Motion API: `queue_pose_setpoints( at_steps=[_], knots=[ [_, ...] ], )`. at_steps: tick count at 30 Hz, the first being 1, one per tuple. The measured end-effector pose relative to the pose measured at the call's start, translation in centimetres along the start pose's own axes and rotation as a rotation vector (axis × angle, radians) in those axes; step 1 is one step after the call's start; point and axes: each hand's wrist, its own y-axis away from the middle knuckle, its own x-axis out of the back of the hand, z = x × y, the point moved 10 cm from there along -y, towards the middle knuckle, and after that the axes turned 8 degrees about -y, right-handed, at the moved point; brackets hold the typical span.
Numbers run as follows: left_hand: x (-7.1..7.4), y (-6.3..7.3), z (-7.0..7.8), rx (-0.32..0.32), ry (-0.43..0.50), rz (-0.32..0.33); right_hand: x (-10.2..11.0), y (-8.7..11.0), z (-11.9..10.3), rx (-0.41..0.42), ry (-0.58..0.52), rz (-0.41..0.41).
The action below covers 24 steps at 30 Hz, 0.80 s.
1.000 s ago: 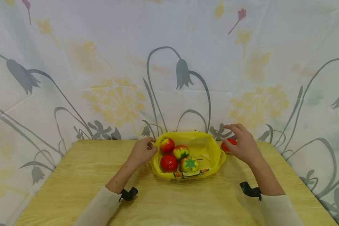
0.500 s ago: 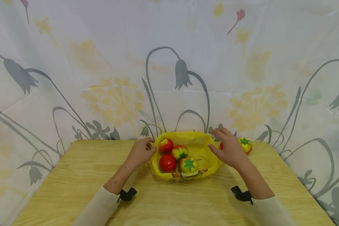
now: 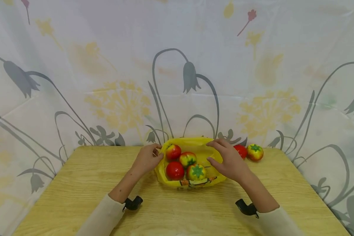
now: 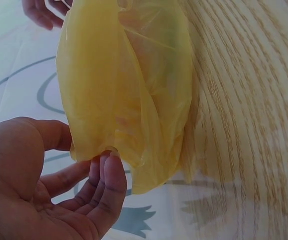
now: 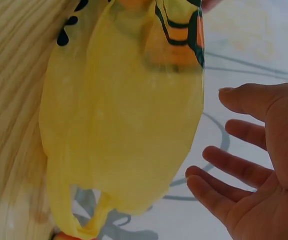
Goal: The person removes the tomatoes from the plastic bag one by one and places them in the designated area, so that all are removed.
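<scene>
Yellow bag (image 3: 191, 144) partly behind the right hand (image 3: 229, 161)

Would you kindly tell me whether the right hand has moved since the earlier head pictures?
Yes: against the fixed wooden table, the right hand has moved left, to the right side of the yellow bag.

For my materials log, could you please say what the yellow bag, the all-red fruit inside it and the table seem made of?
The yellow bag looks like thin, satiny plastic: translucent, creased. The all-red fruit may be glossy plastic or lacquered foam: bright highlights. The table seems matte wood or laminate: streaked grain.
</scene>
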Motion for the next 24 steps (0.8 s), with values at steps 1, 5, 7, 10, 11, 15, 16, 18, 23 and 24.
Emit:
queue_pose_setpoints(
  at_steps=[1, 5, 7, 10, 11, 15, 16, 18, 23, 24],
  knots=[
    [0.0, 0.0, 0.0, 0.001, 0.001, -0.003, -0.2, 0.0, -0.2, 0.006, -0.001, -0.005],
    [0.0, 0.0, -0.1, 0.000, 0.000, -0.009, -1.0, 0.1, -0.9, 0.020, 0.002, -0.020],
    [0.0, 0.0, 0.0, -0.005, -0.002, -0.005, -1.3, 0.1, -1.1, 0.020, -0.001, -0.027],
    [0.0, 0.0, 0.0, -0.011, -0.002, -0.001, -1.9, 0.2, -1.4, 0.029, -0.002, -0.044],
    [-0.1, 0.1, 0.0, -0.013, -0.001, -0.002, -2.1, 0.3, -1.5, 0.034, 0.002, -0.049],
    [-0.2, 0.2, 0.0, -0.012, 0.002, -0.006, -3.2, 0.6, -1.9, 0.050, 0.035, -0.091],
    [-0.2, 0.2, 0.0, -0.011, 0.002, -0.007, -3.4, 0.6, -2.0, 0.053, 0.043, -0.105],
    [-0.1, 0.2, 0.1, -0.011, 0.004, -0.006, -4.0, 0.7, -2.1, 0.052, 0.046, -0.136],
    [0.2, 0.1, 0.3, -0.022, 0.007, 0.004, -5.0, 0.7, -2.7, 0.068, 0.049, -0.191],
    [0.2, 0.1, 0.3, -0.023, 0.005, 0.004, -5.2, 0.7, -2.9, 0.076, 0.056, -0.199]
  ],
)
